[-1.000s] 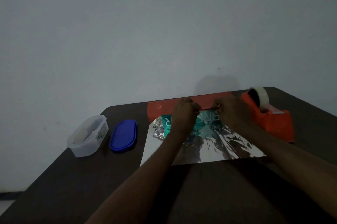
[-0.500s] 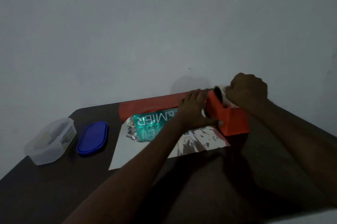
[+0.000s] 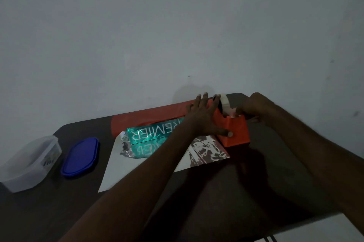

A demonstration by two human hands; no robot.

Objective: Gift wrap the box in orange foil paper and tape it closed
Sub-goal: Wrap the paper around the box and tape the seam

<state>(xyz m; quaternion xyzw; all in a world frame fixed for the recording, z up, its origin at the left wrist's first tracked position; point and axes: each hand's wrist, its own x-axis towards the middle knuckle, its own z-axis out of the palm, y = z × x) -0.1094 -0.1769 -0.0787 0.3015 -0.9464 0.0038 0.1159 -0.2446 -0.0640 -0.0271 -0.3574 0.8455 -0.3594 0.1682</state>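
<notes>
A teal box [image 3: 149, 137] printed with white letters lies on the foil paper [image 3: 204, 153], silver side up, whose orange far flap [image 3: 149, 116] is folded up behind the box. An orange tape dispenser [image 3: 234, 130] with a white tape roll [image 3: 224, 101] stands at the paper's right end. My left hand [image 3: 204, 117] lies spread over the box's right end and the dispenser's left side, thumb on the dispenser's front. My right hand [image 3: 254, 108] is curled at the dispenser's cutter end, fingertips pinching the tape end there.
A clear plastic tub [image 3: 29, 162] and its blue lid [image 3: 80, 156] sit at the left of the dark table [image 3: 216, 202]. The wall rises right behind the table's far edge. The table's front right corner edge shows at the lower right.
Both hands left the orange flap on top of the box. The right hand went to the tape roll, then down to the cutter end; the left hand spread onto the dispenser.
</notes>
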